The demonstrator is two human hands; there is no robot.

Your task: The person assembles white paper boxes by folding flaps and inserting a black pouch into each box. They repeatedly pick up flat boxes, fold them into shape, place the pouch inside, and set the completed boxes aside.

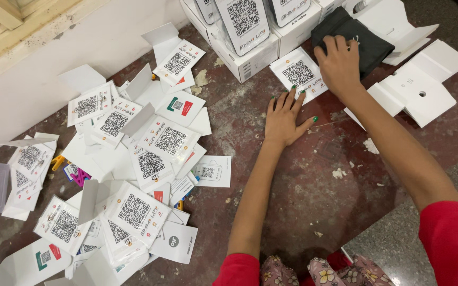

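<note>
At one o'clock my right hand lies spread, gripping nothing, on the soft, light black pouch, best pinched at an edge; left hand rests flat, empty, on the floor.

Bare floor lies open between the arms. The card pile blocks the left; white boxes block ahead.

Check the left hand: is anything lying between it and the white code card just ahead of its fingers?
Nothing visible. The left hand lies flat on the bare floor, fingertips at the edge of the white code card. The right hand rests on the black pouch beside it.
</note>
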